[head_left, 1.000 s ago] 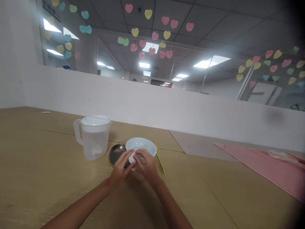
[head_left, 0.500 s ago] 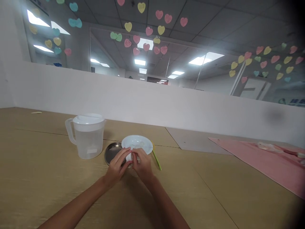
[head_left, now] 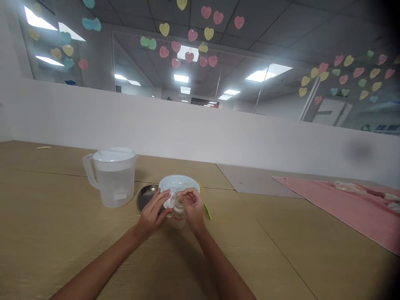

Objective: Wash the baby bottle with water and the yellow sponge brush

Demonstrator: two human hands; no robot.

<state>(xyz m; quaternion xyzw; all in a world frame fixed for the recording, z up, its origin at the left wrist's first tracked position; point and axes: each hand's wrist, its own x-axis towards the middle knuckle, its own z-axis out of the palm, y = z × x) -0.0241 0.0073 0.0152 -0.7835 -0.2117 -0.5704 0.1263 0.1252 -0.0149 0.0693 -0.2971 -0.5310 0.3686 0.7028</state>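
My left hand [head_left: 153, 211] is closed on a small white cap [head_left: 169, 202], with the thumb below it and the fingers above. Close on its right, my right hand [head_left: 193, 208] pinches a small translucent piece, soft-looking, at the cap's side; its exact kind is hard to make out. Just beneath both hands stands a clear bottle [head_left: 177, 221] with red lettering, upright on the table, its mouth partly behind the fingers. A white dish [head_left: 168, 181] sits right behind the hands. Beside my left hand lies a round metal dish [head_left: 144, 197], partly covered by the fingers.
A lidded translucent jug [head_left: 115, 183] holding clear liquid stands to the left. A green handle [head_left: 208, 211] sticks out right of my right hand. Far right, a pink cloth [head_left: 337, 204] bears some items. A low white wall [head_left: 200, 129] bounds the table's back.
My right hand has moved slightly away to the right from the white cap, and the bottle with red lettering now shows between the hands. The view has shifted a little.
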